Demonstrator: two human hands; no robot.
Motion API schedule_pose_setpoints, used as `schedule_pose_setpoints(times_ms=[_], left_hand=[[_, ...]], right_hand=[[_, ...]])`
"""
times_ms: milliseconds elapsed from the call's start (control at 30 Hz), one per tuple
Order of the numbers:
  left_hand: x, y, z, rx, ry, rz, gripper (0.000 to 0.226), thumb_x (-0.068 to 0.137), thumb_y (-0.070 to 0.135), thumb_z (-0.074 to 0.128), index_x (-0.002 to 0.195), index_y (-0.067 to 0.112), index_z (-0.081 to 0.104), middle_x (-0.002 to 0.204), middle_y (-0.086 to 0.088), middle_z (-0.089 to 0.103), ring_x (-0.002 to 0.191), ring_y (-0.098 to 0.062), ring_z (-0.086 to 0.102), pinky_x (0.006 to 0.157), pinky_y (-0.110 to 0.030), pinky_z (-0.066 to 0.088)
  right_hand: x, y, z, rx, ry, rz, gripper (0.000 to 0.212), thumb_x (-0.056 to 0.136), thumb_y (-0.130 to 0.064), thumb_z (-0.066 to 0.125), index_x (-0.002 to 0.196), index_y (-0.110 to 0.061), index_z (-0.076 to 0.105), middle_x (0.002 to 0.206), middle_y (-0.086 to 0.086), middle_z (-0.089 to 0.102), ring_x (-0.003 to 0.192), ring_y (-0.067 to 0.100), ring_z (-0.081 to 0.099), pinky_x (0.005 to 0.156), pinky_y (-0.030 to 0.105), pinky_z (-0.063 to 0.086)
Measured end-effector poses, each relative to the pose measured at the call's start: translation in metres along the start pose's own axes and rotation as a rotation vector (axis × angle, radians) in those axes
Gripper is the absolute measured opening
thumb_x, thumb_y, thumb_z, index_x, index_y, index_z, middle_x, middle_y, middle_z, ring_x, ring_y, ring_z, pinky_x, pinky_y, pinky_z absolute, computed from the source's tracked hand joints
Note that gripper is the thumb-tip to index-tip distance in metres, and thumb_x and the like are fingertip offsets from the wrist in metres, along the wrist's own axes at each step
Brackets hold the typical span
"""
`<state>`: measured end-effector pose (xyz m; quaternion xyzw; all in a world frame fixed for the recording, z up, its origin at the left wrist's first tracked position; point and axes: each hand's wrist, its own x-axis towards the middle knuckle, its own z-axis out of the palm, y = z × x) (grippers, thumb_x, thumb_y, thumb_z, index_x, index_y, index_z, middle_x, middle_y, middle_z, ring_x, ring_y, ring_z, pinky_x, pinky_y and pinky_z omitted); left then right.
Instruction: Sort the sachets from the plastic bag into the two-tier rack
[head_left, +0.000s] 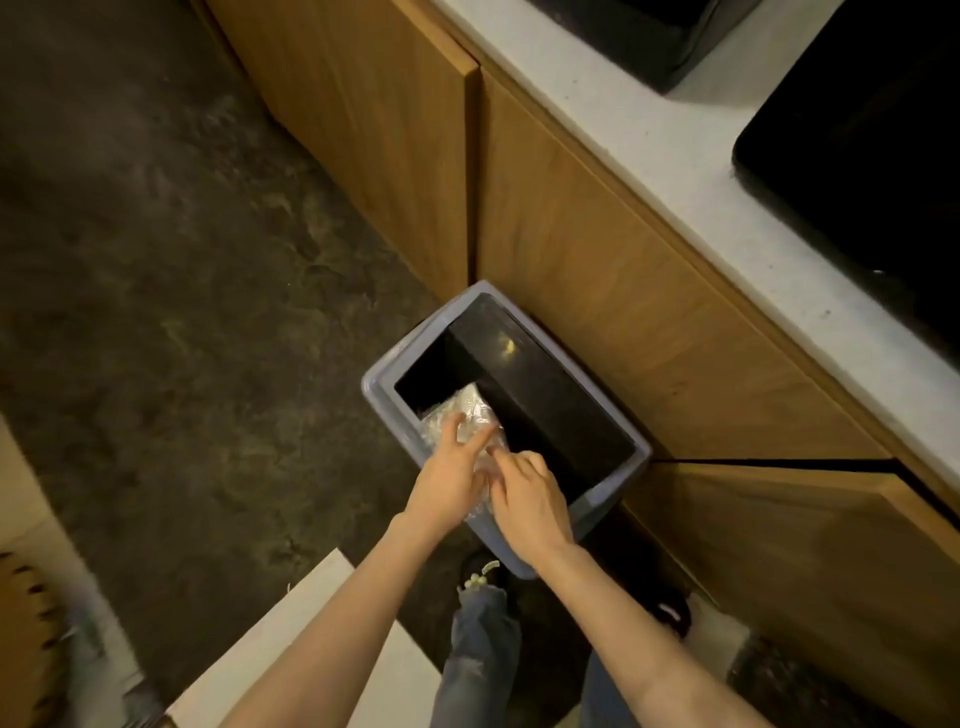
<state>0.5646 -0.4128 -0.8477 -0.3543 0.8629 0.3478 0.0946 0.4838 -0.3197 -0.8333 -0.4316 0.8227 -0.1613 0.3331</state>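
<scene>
A crumpled clear plastic bag (462, 410) sits over the near-left opening of a grey-blue waste bin (375, 387) that stands on the floor against the cabinets. My left hand (449, 475) lies on the bag with its fingers stretched out forward. My right hand (527, 493) is beside it with curled fingers and its index finger pointing onto the plastic. Whether either hand grips the bag is hidden. No sachets and no two-tier rack are in view.
Wooden cabinet doors (597, 270) run along the right under a white countertop (649, 140) that carries dark appliances (872, 156). A dark stone-like floor (156, 260) spreads to the left. A white panel (311, 623) and a cardboard box edge (21, 597) lie near my legs.
</scene>
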Motion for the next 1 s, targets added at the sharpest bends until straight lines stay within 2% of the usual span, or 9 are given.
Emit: schedule_pose_setpoints(times_ms=[100, 233, 300, 400, 533, 633, 733, 833, 1000], left_hand=[[0.021, -0.008, 0.011, 0.080, -0.063, -0.033, 0.051, 0.087, 0.012, 0.050, 0.135, 0.022, 0.038, 0.145, -0.016, 0.027, 0.109, -0.032, 0.056, 0.086, -0.035, 0.045], [0.045, -0.019, 0.035, 0.221, -0.215, -0.058, 0.044, 0.090, 0.024, 0.040, 0.134, 0.021, 0.039, 0.146, -0.013, 0.034, 0.130, -0.034, 0.035, 0.102, -0.042, 0.037], [0.052, -0.020, 0.041, 0.357, -0.282, -0.088, 0.044, 0.093, 0.033, 0.031, 0.135, 0.022, 0.038, 0.146, -0.009, 0.035, 0.133, -0.031, 0.029, 0.104, -0.041, 0.032], [0.055, -0.012, 0.041, 0.574, -0.302, -0.090, 0.049, 0.093, 0.033, 0.033, 0.141, 0.021, 0.029, 0.143, -0.006, 0.039, 0.131, -0.028, 0.029, 0.101, -0.039, 0.028], [0.050, -0.002, 0.037, 0.510, -0.377, -0.104, 0.057, 0.094, 0.024, 0.033, 0.145, 0.011, 0.012, 0.143, -0.013, 0.040, 0.127, -0.028, 0.042, 0.101, -0.038, 0.033], [0.044, 0.006, 0.028, 0.342, -0.394, -0.112, 0.044, 0.098, 0.027, 0.024, 0.137, 0.009, 0.033, 0.134, -0.014, 0.046, 0.121, -0.033, 0.047, 0.095, -0.042, 0.039], [0.034, 0.016, 0.013, 0.309, -0.375, -0.100, 0.040, 0.097, 0.030, 0.025, 0.121, 0.010, 0.050, 0.121, -0.012, 0.055, 0.112, -0.030, 0.052, 0.093, -0.043, 0.044], [0.027, 0.038, -0.013, 0.281, -0.425, -0.145, 0.036, 0.095, 0.025, 0.033, 0.122, 0.011, 0.052, 0.121, -0.012, 0.057, 0.108, -0.028, 0.056, 0.091, -0.041, 0.046], [0.020, 0.113, -0.064, 0.202, -0.493, -0.005, 0.033, 0.090, 0.024, 0.043, 0.116, 0.013, 0.059, 0.117, -0.009, 0.061, 0.106, -0.025, 0.056, 0.089, -0.036, 0.045]], right_hand=[[0.008, 0.012, 0.017, -0.090, -0.104, 0.051, 0.057, 0.092, -0.020, 0.044, 0.144, -0.021, 0.021, 0.138, 0.006, 0.040, 0.125, 0.023, 0.036, 0.101, 0.034, 0.038], [0.024, 0.019, 0.027, 0.013, -0.234, 0.226, 0.058, 0.091, -0.012, 0.042, 0.145, -0.018, 0.020, 0.154, 0.012, 0.015, 0.139, 0.032, 0.020, 0.110, 0.043, 0.026], [0.026, 0.021, 0.029, 0.027, -0.217, 0.248, 0.055, 0.091, -0.010, 0.040, 0.144, -0.014, 0.023, 0.153, 0.012, 0.018, 0.138, 0.033, 0.024, 0.109, 0.043, 0.028], [0.021, 0.021, 0.030, -0.088, -0.180, 0.176, 0.050, 0.093, -0.009, 0.038, 0.142, -0.012, 0.027, 0.150, 0.014, 0.026, 0.137, 0.031, 0.024, 0.110, 0.040, 0.027], [0.011, 0.019, 0.021, -0.134, -0.154, 0.136, 0.058, 0.092, -0.006, 0.045, 0.143, -0.018, 0.022, 0.155, 0.011, 0.013, 0.142, 0.028, 0.014, 0.113, 0.038, 0.024], [0.006, 0.017, 0.003, -0.086, -0.152, 0.140, 0.059, 0.089, -0.004, 0.049, 0.142, -0.017, 0.025, 0.152, 0.009, 0.023, 0.138, 0.025, 0.025, 0.109, 0.035, 0.031], [0.002, 0.017, -0.019, 0.020, -0.168, 0.194, 0.055, 0.091, -0.006, 0.047, 0.141, -0.017, 0.027, 0.146, 0.008, 0.036, 0.131, 0.022, 0.040, 0.103, 0.034, 0.041], [-0.007, 0.017, -0.052, 0.200, -0.179, 0.285, 0.044, 0.094, -0.010, 0.043, 0.137, -0.017, 0.035, 0.133, 0.009, 0.053, 0.119, 0.021, 0.052, 0.094, 0.033, 0.047], [-0.031, 0.015, -0.116, 0.414, -0.046, 0.291, 0.025, 0.093, -0.012, 0.045, 0.115, -0.014, 0.056, 0.104, 0.008, 0.065, 0.102, 0.025, 0.061, 0.089, 0.039, 0.050]])
